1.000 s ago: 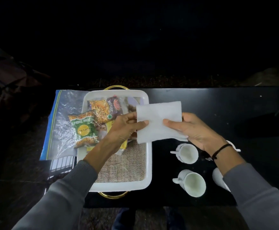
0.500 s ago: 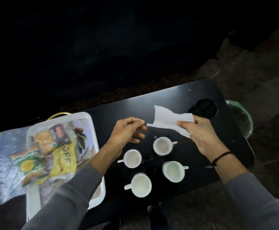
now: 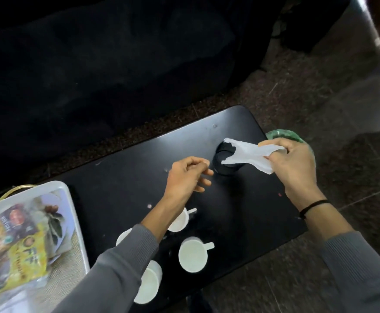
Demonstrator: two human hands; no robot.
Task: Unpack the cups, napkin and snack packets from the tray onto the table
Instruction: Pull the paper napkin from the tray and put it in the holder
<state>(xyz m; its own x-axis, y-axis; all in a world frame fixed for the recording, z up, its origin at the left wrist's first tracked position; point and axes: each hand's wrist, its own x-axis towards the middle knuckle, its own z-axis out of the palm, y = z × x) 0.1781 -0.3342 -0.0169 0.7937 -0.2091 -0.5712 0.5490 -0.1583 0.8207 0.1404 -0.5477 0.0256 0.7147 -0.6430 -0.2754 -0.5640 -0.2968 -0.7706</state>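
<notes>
- My right hand (image 3: 297, 163) has the white napkin (image 3: 247, 154) pinched between thumb and curled fingers. The crumpled sheet trails leftward from the grip, off the table surface.
- The napkin's loose end hangs over a round black object (image 3: 227, 164) near the far right of the table. I can't tell whether they touch.
- I see a black band (image 3: 313, 205) on the right wrist, with a grey sleeve (image 3: 360, 274) below it.
- My left hand (image 3: 184, 175) is above the middle of the table with fingers loosely curled and nothing in them.
- Black table (image 3: 121, 177): four white cups stand on its near half, all upright.
- One cup (image 3: 193, 254) is in full view with its handle to the right. Another cup (image 3: 149, 283) sits at the near edge.
- The other two (image 3: 180, 221) and (image 3: 123, 237) are partly hidden by my left forearm.
- White tray (image 3: 79, 231) sits at the left end of the table, with a gold handle (image 3: 15, 190) at its far side.
- The snack packets (image 3: 24, 251) are lying in the tray, overlapping. The yellow one is on top and a dark red one is behind it.
- Something green (image 3: 284, 133) shows just past the right hand, beyond the table corner. It's blurred, so I can't say what it is.
</notes>
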